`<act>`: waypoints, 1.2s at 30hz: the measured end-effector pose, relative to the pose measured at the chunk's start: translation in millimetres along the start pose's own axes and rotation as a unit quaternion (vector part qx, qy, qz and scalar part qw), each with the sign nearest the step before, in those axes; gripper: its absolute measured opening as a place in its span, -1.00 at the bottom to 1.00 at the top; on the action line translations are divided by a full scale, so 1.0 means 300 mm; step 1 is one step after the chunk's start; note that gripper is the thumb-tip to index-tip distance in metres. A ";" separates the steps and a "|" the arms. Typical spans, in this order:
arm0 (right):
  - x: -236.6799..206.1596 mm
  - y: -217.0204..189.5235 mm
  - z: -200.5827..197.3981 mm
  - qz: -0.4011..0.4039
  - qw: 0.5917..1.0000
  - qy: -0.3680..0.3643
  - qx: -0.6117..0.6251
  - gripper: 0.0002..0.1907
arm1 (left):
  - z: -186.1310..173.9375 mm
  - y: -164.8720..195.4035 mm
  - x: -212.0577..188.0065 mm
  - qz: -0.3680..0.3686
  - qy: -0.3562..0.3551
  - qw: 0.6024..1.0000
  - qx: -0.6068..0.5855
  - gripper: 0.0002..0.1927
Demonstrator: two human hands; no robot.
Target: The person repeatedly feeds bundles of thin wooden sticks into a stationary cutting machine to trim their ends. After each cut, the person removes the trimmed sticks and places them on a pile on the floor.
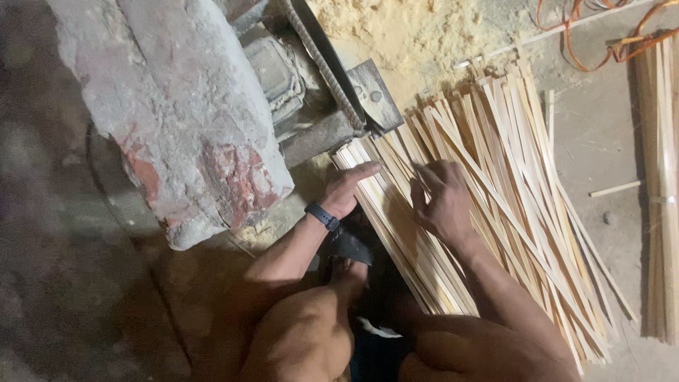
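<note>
A big heap of thin pale wooden strips [509,163] lies slanted on the floor in front of me. My left hand [348,187], with a dark band on its wrist, rests open on the near edge of the heap, close to a grey metal machine [311,92]. My right hand [442,201] lies on top of the strips with its fingers curled, pinching or pressing a few of them. My bare knees show at the bottom of the head view.
A rough, worn block of concrete and brick [184,106] stands at the left. Sawdust [403,32] is piled at the top. An orange cable [601,39] runs at the top right. A second bundle of strips [661,184] lies along the right edge.
</note>
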State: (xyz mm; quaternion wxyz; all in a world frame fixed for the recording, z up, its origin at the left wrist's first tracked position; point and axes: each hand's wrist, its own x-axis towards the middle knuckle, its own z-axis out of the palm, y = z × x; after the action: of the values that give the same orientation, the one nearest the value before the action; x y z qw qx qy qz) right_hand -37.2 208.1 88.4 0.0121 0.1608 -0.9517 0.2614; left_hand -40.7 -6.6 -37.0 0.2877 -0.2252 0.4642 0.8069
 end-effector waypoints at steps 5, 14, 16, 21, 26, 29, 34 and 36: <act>-0.087 0.024 0.042 -0.077 0.982 0.015 0.175 -0.81 | 0.053 0.040 -0.025 0.021 0.018 0.999 -0.034 -0.49; 0.115 -0.036 0.102 -0.046 0.994 0.036 0.089 -0.86 | -0.058 -0.105 0.081 0.005 0.024 0.997 -0.075 -0.49; 0.158 -0.062 0.109 -0.052 0.995 0.031 0.085 -0.87 | -0.065 -0.120 0.098 -0.026 0.043 0.994 -0.099 -0.46; 0.125 -0.061 0.039 -0.054 0.994 0.033 0.087 -0.86 | -0.047 -0.101 0.090 -0.019 0.047 0.997 -0.054 -0.39; -0.053 -0.039 -0.033 -0.134 0.973 0.163 -0.088 -0.70 | 0.010 -0.034 0.044 0.012 0.010 1.000 -0.012 -0.40; -0.095 -0.025 0.031 -0.086 0.986 0.089 0.114 -0.67 | 0.031 -0.005 0.024 0.013 0.001 0.999 -0.040 -0.43; -0.125 0.054 0.090 -0.061 0.993 0.077 0.071 -0.72 | -0.015 -0.022 0.017 0.022 -0.046 0.998 -0.040 -0.53; -0.136 0.074 0.079 -0.044 0.993 0.060 0.093 -0.73 | -0.047 -0.048 0.020 0.022 -0.041 0.997 -0.067 -0.57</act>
State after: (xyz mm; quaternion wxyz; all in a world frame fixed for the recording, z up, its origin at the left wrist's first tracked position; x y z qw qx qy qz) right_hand -3.9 226.4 52.5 0.0659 0.1864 -0.9130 0.3568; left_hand -33.9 -11.6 -56.2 0.2732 -0.2008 0.4013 0.8509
